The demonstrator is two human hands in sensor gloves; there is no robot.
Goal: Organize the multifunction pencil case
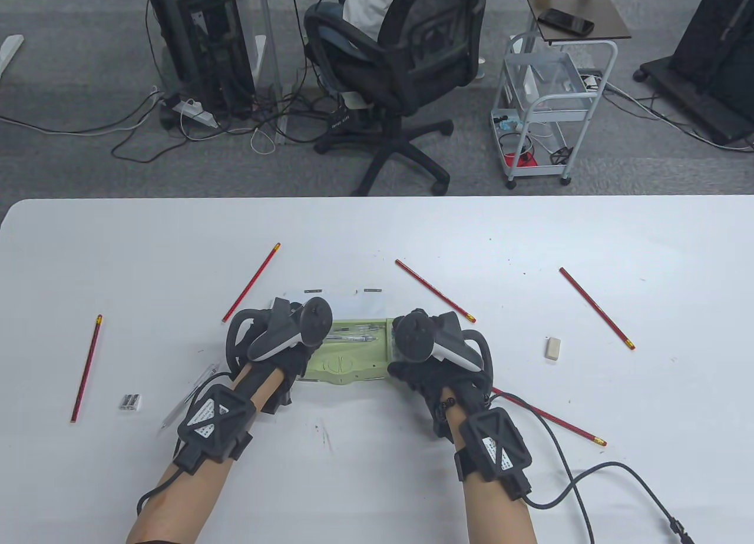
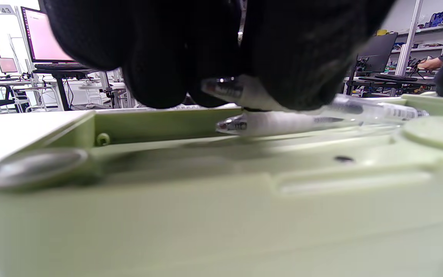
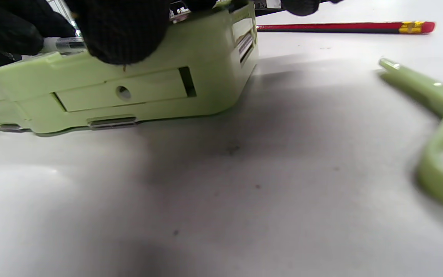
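Observation:
The pale green pencil case [image 1: 352, 364] lies open in the middle of the table, between my two hands. Clear pens [image 1: 353, 333] lie in its tray. My left hand [image 1: 311, 348] reaches over the case's left end and pinches a clear pen [image 2: 232, 89] just above another pen [image 2: 283, 121] lying inside. My right hand [image 1: 402, 361] grips the case's right end, its thumb [image 3: 121, 34] against the front wall [image 3: 129, 92]. Red pencils [image 1: 437, 291] lie scattered around. The trackers hide both hands' fingertips in the table view.
More red pencils lie at the far left [image 1: 86, 368], back left [image 1: 252, 281], right [image 1: 596, 307] and under my right wrist [image 1: 559, 423]. An eraser [image 1: 552, 348], a sharpener [image 1: 131, 401], a clear pen [image 1: 189, 392] and green scissors [image 3: 437, 127] lie nearby.

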